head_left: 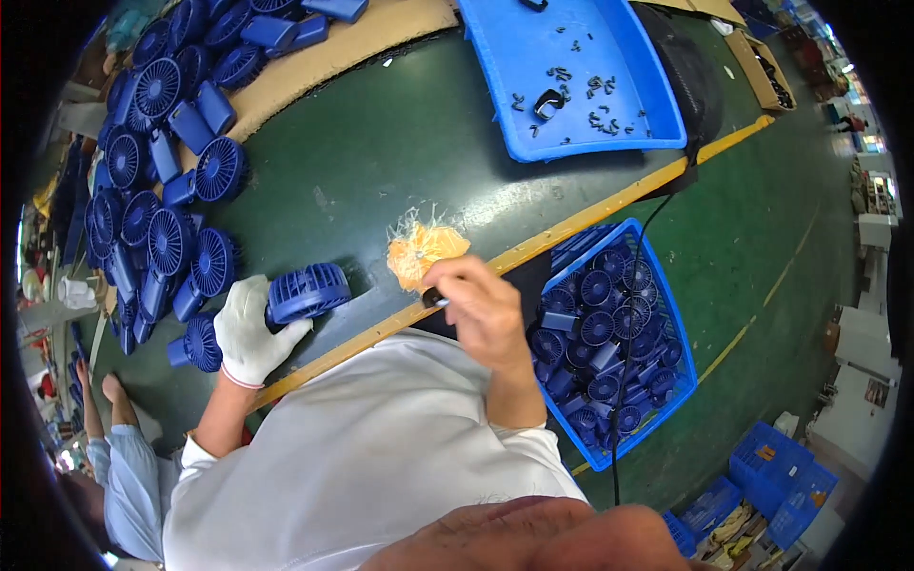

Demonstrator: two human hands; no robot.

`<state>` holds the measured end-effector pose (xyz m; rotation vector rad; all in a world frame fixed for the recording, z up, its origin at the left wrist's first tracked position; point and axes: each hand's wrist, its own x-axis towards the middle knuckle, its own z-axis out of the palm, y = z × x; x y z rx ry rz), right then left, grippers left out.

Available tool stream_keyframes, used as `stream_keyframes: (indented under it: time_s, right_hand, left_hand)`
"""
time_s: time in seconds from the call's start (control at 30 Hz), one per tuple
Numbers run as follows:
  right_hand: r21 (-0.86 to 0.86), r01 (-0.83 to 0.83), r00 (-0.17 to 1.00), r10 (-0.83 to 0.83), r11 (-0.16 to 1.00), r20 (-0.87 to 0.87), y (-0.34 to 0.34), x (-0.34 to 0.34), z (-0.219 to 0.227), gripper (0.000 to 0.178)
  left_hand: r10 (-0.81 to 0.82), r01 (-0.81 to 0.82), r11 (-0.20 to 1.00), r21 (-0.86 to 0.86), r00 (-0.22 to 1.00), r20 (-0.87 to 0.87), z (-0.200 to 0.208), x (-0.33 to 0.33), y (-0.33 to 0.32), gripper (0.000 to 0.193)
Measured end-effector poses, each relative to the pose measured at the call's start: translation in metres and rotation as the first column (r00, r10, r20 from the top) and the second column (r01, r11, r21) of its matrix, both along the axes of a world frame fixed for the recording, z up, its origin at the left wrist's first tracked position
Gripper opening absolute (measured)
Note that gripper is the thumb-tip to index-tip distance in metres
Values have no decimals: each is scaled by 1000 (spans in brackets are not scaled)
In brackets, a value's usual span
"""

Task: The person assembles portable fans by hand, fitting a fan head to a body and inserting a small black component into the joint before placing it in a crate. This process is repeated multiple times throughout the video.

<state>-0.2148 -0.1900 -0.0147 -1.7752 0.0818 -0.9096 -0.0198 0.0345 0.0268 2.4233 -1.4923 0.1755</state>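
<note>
My left hand (255,328) wears a white glove and is closed around the handle end of a blue handheld fan (309,291), whose slatted round head lies on its side over the table. Another blue fan (201,343) lies just left of the glove. My bare right hand (481,309) is pinched on a small black piece (434,298) with a pale end; its exact kind is hidden by the fingers. Beyond those fingers, an orange-yellow patch (424,253) with frayed whitish edges lies on the green tabletop.
Many blue fans (157,88) are heaped at the left, partly by cardboard (352,33). A blue tray (519,143) with small black parts stands at the far side. Right of the table's yellow edge (571,233), a blue crate (687,366) holds fans; a black cable (632,324) crosses it. A co-worker's sleeve (133,485) shows lower left.
</note>
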Motion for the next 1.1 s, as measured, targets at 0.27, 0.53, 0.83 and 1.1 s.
stream_keyframes:
  time_s: [0.27,0.53,0.83,1.1]
  right_hand:
    - [160,-60,985,84,985,-150,40,37,-2,19]
    - [67,-296,947,301,953,-107,47,70,13,19]
    - [-452,13,988,58,892,142,58,134,48,29]
    - [-808,210,957,53,550,285,76,153,31,27]
  left_hand:
    - [20,-14,987,159,999,-36,-1,15,6,50]
    - [285,-609,761,-223,623,-729,-9,-7,35,30]
    - [-497,-654,660,-369,-12,-867,-11,-16,-4,34]
    - [-312,-569,727,-384,224,-923,-33,-8,3,74]
